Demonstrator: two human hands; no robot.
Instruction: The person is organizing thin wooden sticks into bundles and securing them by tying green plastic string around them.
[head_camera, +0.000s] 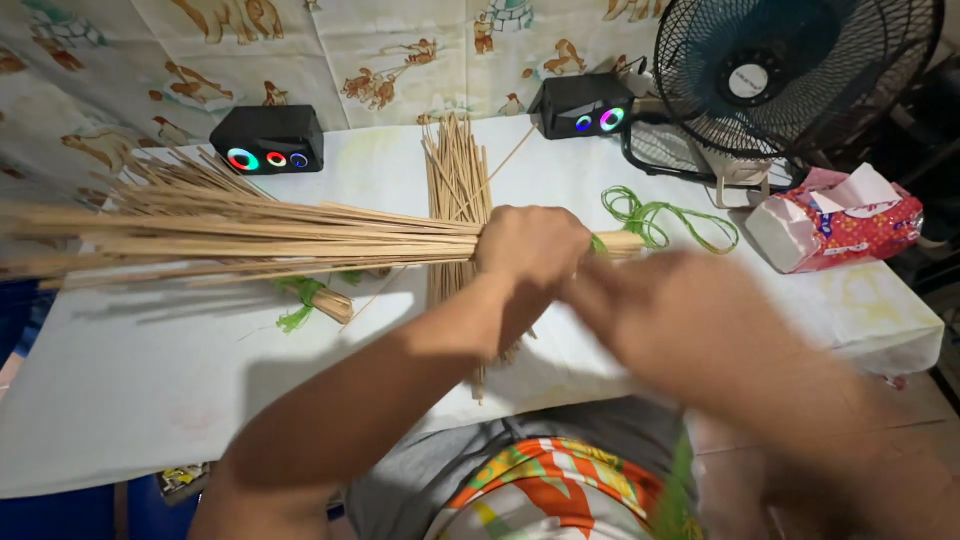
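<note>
Left hand (530, 245): clenched around the neck of the stick bundle (250, 235), which is held level over the white table (150, 400).
Right hand (650, 320): blurred just beside the bundle's butt end; whether its fingers are closed or spread cannot be told.
Green twine (665, 215): loose on the table past the butt.
Loose sticks (460, 190): lying beneath the bundle.
Advice: keep the neck squeezed tight so sticks stay packed.

On the white-covered table (150, 400), a loose pile of thin bamboo sticks (458, 180) lies between two small black speakers (268, 140) at the back edge. The black electric fan (790, 70) stands at the back right, with the red patterned tissue pack (835, 220) before it and the green plastic string (665, 215) left of that pack. The fanned bundle of thin bamboo sticks (230, 235) stretches leftward across the table from the left hand (530, 245), with the right hand (690, 325) just beside it to the right.
</note>
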